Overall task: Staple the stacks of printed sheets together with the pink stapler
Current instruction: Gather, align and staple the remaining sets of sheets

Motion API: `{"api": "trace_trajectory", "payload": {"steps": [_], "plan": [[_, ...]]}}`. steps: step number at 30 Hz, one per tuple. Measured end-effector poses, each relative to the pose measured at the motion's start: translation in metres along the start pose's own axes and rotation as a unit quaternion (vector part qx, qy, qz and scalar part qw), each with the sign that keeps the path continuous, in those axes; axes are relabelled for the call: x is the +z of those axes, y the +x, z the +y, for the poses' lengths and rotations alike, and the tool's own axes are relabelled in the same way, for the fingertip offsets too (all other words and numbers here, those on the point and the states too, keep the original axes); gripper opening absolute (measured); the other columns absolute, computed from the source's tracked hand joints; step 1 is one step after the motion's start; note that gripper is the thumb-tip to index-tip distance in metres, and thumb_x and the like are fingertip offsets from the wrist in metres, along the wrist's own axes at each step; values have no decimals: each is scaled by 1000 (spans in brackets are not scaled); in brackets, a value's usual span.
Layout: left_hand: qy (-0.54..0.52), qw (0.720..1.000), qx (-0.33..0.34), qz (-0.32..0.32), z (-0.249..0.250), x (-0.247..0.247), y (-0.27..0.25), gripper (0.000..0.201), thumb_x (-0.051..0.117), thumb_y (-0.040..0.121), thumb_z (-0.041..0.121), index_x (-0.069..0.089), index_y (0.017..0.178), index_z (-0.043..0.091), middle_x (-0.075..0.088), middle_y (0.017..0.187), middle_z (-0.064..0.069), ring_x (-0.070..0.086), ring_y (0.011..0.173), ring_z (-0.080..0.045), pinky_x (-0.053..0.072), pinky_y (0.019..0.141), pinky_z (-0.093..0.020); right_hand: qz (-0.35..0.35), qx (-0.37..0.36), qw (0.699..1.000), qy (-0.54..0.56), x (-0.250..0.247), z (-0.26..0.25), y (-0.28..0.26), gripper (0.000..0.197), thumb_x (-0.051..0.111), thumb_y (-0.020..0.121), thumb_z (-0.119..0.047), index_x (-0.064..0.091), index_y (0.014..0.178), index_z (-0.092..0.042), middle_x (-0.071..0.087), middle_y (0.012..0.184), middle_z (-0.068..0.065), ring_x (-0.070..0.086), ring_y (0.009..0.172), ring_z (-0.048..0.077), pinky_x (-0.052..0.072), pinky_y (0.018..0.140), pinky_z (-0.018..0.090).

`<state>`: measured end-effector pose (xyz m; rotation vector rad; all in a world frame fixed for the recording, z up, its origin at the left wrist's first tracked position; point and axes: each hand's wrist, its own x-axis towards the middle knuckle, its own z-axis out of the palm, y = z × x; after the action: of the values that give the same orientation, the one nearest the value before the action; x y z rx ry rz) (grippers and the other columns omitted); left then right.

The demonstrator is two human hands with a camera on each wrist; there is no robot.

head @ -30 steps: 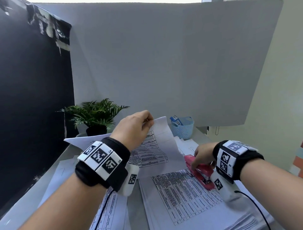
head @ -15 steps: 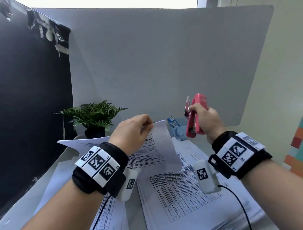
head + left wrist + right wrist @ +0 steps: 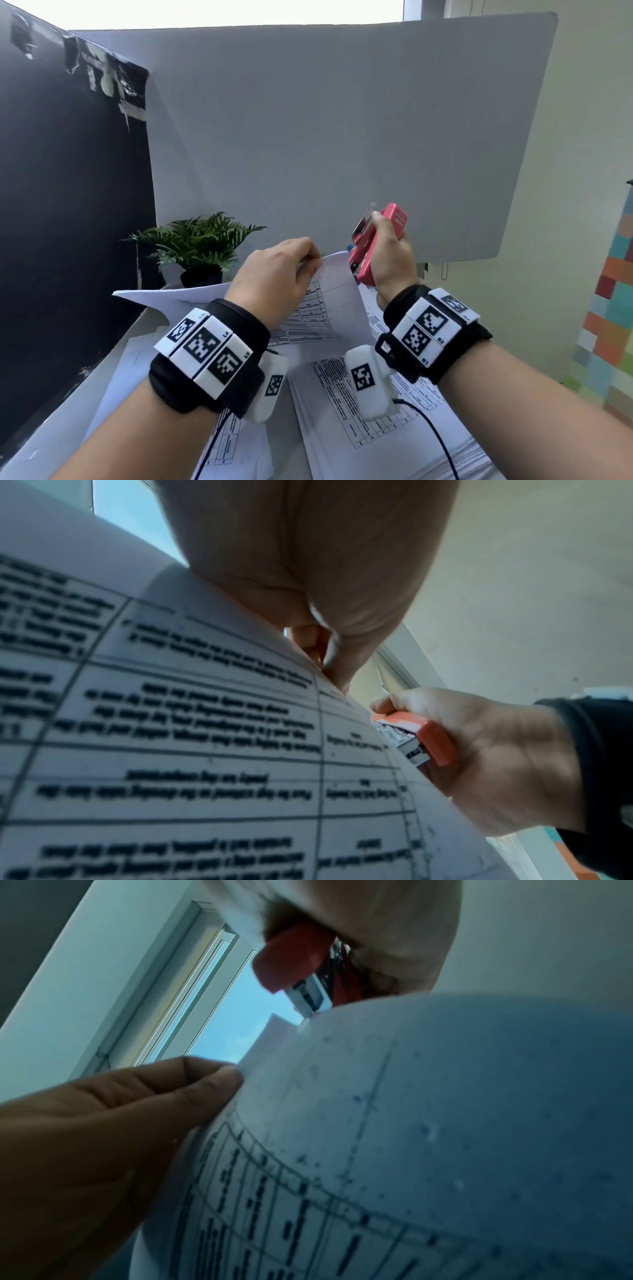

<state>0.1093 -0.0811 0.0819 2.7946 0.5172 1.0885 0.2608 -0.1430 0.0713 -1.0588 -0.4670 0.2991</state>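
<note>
Grey desk (image 3: 51, 442): printed sheet piles (image 3: 394, 442); left hand (image 3: 274, 270) pinching lifted printed sheets (image 3: 329, 308); right hand (image 3: 390, 260) gripping pink stapler (image 3: 368, 253) just beside their corner.

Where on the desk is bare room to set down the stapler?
Bare grey desk shows only as a strip along the black panel, left of the loose sheets. The middle and right are crowded with printed stacks; the back holds the plant.

open air above the desk, potted fern (image 3: 198, 243) back left, grey divider (image 3: 342, 137) walling the rear
</note>
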Motion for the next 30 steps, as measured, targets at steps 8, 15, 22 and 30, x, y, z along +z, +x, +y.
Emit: {"api": "trace_trajectory", "payload": {"steps": [8,15,22,30], "plan": [[-2,1000,11,-5,7,2,-3,13,51,96,26,59,93,16,62,90,6,58,83,-24,45,77,-35,-5,10,1000,-3,8,1,-9,25,56,86,-42,61,86,-17,64,64,-4,60,64,17,50,72,34],[-5,1000,24,3,14,1,-6,15,51,96,27,60,96,15,58,87,9,58,86,-22,44,78,-33,-5,7,1000,-1,9,-1,-12,25,55,88,-36,62,76,-16,64,69,0,59,67,18,46,71,30],[85,994,-18,-66,13,-17,-16,27,47,95,41,50,117,27,64,106,7,59,95,-21,37,78,-29,36,-2,999,-13,2,2,-2,32,56,69,-49,64,71,-18,66,67,-2,63,73,20,50,89,46],[140,985,-70,-71,-8,-34,-23,16,45,96,37,45,102,22,51,90,8,51,82,-21,37,66,-30,44,-80,994,68,-9,-21,-5,17,53,91,-29,57,78,-18,62,70,-1,59,61,16,51,60,26]]}}
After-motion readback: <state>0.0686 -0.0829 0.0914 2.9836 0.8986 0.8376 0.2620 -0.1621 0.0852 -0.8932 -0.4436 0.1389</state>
